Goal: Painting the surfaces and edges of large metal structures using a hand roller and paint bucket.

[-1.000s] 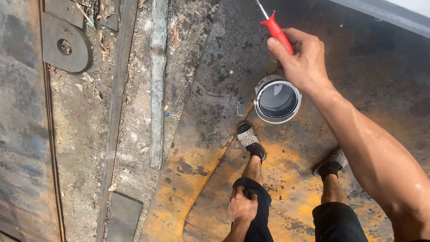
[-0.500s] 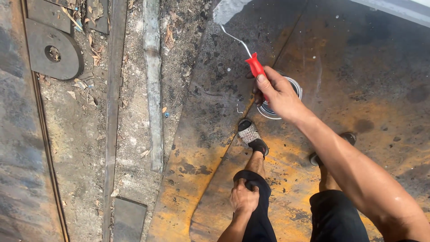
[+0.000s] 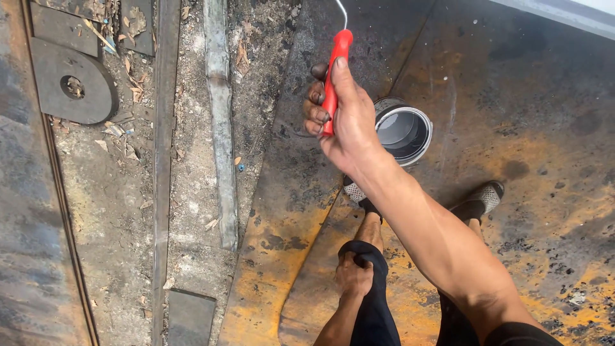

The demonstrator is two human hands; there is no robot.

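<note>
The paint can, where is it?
In the head view the paint can stands open on the rusty metal floor, upper middle, just right of the right hand gripping the red handle, and beyond the person's shoes.

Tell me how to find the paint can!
Start at the big rusty metal plate under the person's feet. Near its top, just past the left shoe and behind the right hand, sits the can. It is the only round, open thing there, with a pale rim.
</note>
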